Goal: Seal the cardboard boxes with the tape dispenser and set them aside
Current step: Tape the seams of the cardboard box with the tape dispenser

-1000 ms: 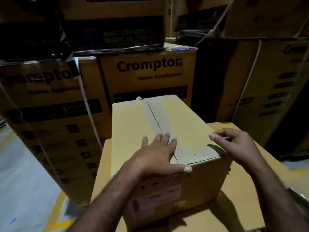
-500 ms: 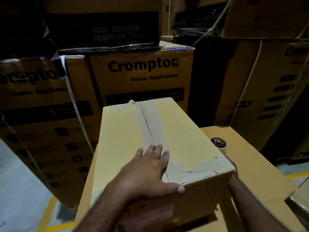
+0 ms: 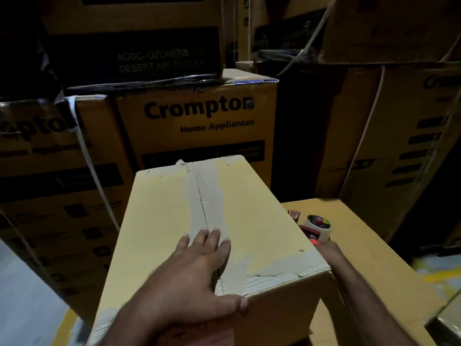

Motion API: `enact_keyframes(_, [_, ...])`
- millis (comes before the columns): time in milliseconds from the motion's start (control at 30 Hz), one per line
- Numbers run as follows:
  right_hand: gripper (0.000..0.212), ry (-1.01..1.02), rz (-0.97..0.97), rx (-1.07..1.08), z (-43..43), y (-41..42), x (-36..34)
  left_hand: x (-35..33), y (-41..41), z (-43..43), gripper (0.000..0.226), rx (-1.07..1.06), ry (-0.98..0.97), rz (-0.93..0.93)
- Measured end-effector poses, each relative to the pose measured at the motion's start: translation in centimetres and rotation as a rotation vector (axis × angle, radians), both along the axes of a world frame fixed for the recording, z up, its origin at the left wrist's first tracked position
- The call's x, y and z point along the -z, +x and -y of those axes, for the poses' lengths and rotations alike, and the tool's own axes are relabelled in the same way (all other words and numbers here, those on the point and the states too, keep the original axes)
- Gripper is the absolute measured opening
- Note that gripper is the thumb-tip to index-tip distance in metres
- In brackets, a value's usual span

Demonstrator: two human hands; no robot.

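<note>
A small cardboard box [image 3: 262, 216] with a strip of grey tape along its top seam stands on a larger flat carton [image 3: 361, 236]. My left hand [image 3: 197, 270] presses flat on the box top, fingers straight over the seam and thumb hooked over the near edge. A tape dispenser [image 3: 318, 226] with a white roll and red handle lies on the carton just right of the box. My right hand [image 3: 330, 253] reaches in beside the box's right corner and meets the dispenser's red handle. Its fingers are hidden by the box edge.
Tall stacked Crompton cartons [image 3: 199, 121] wall in the space behind and to the left, some bound with white straps. More strapped cartons [image 3: 399, 146] stand at the right. Grey floor with yellow lines [image 3: 30, 308] shows at lower left.
My right hand dropped from the box's top right corner to its right side and moved forward to the dispenser's handle. The left hand stayed flat on the box top.
</note>
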State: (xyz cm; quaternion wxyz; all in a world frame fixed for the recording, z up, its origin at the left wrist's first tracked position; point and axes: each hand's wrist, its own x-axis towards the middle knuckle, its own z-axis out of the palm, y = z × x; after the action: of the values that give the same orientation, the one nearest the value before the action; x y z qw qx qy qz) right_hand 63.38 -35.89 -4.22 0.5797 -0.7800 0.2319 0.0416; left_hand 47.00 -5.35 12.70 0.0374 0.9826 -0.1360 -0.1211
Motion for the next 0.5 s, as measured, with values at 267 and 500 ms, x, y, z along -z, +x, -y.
enact_keyframes(267, [0.040, 0.580, 0.464, -0.169, -0.7, -0.9, -13.3, -0.2, 0.1, 3.5, 0.124, -0.032, 0.110, -0.102])
enact_keyframes(500, [0.046, 0.407, 0.730, -0.339, -9.0, -6.6, -21.2, -0.5, 0.1, 7.2, 0.103, -0.024, -0.030, 0.051])
